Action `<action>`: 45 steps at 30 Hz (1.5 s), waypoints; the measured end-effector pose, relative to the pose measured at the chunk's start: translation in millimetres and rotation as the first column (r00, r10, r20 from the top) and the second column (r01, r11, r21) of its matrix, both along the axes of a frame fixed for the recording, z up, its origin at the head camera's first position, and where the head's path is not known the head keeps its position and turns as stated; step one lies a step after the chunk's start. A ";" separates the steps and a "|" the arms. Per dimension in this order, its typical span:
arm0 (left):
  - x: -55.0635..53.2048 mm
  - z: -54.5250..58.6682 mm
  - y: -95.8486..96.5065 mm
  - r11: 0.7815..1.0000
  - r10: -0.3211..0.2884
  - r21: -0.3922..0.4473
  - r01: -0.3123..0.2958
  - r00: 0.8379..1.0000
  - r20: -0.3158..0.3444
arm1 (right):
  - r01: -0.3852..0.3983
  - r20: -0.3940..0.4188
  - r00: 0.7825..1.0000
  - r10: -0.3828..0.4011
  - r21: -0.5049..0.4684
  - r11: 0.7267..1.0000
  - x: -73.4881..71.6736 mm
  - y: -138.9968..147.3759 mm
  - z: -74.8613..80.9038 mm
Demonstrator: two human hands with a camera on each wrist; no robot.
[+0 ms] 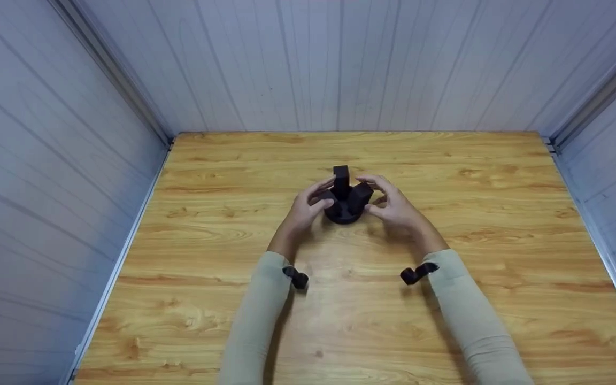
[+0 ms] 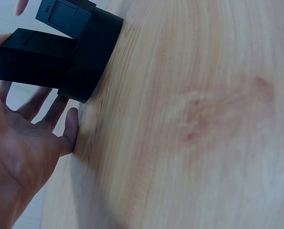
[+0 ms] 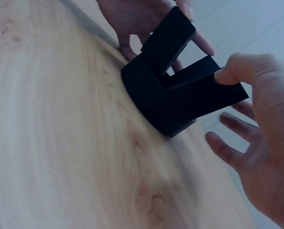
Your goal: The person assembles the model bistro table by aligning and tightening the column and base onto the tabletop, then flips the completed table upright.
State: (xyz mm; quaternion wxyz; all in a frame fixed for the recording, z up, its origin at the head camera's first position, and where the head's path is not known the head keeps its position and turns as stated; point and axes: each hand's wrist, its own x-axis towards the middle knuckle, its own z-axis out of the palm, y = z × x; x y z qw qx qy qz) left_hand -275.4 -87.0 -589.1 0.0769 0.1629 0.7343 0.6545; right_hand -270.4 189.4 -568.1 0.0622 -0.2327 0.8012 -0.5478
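Near the middle of the table stands a black three-pronged stand point(image 1: 343, 215), a round base point(image 2: 92, 62) with three rectangular blocks leaning outward from it. One block bears a recessed panel and small lettering too blurred to read. My left hand point(image 1: 303, 208) holds the left block point(image 2: 35, 57), thumb on its near side and fingers reaching behind. On the other side, my right hand point(image 1: 396, 207) holds the right block point(image 3: 204, 98) with the thumb pressed near its outer end. The right hand's lower fingers spread apart below it. The right index finger's contact is hidden in the right wrist view.
The wood-grain table point(image 1: 190, 278) extends around the stand to pale panelled walls point(image 1: 308, 64) at the back and both sides. Small black devices, one on the left wrist point(image 1: 297, 279) and one on the right wrist point(image 1: 417, 272), jut inward.
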 end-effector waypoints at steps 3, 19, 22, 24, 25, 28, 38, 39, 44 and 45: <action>0.0 1.1 0.2 1.000 0.002 -0.006 -0.002 1.000 -0.002 | -0.023 0.003 1.000 0.023 0.050 0.998 -1.8 1.9 1.4; 0.2 2.2 0.5 1.000 0.007 -0.020 -0.007 1.000 0.003 | 0.067 -0.118 0.992 -0.046 0.180 0.981 0.8 -0.6 3.5; 1.8 3.2 0.4 1.000 0.009 -0.018 -0.009 1.000 0.022 | 0.060 -0.133 0.991 -0.035 0.185 0.981 1.1 -0.3 1.7; 2.7 3.3 1.3 1.000 0.013 -0.023 -0.013 1.000 0.020 | 0.048 -0.131 0.991 -0.024 0.184 0.982 1.7 0.7 0.4; 3.2 3.3 1.6 1.000 0.013 -0.026 -0.013 1.000 0.017 | 0.042 -0.128 0.992 -0.019 0.181 0.983 2.2 1.3 -0.4; 4.5 1.8 2.5 0.999 0.025 -0.036 -0.026 1.000 -0.010 | 0.028 -0.119 0.993 -0.009 0.157 0.987 4.7 3.7 -2.9; 26.4 1.9 -8.4 0.996 0.030 -0.081 -0.032 0.999 -0.036 | 0.036 -0.121 0.992 -0.026 0.081 0.996 19.5 16.4 -5.6; 29.5 1.9 -10.5 0.995 0.025 -0.092 -0.029 0.999 -0.041 | 0.044 -0.129 0.991 -0.033 0.082 0.996 21.5 18.0 -6.4; 39.0 1.0 -16.2 0.985 0.026 -0.168 -0.046 0.992 -0.122 | 0.060 -0.146 0.988 -0.046 0.087 0.994 28.1 21.6 -11.2; 39.2 0.8 -16.1 0.981 0.028 -0.187 -0.055 0.989 -0.146 | 0.060 -0.145 0.988 -0.047 0.089 0.994 28.5 21.3 -12.1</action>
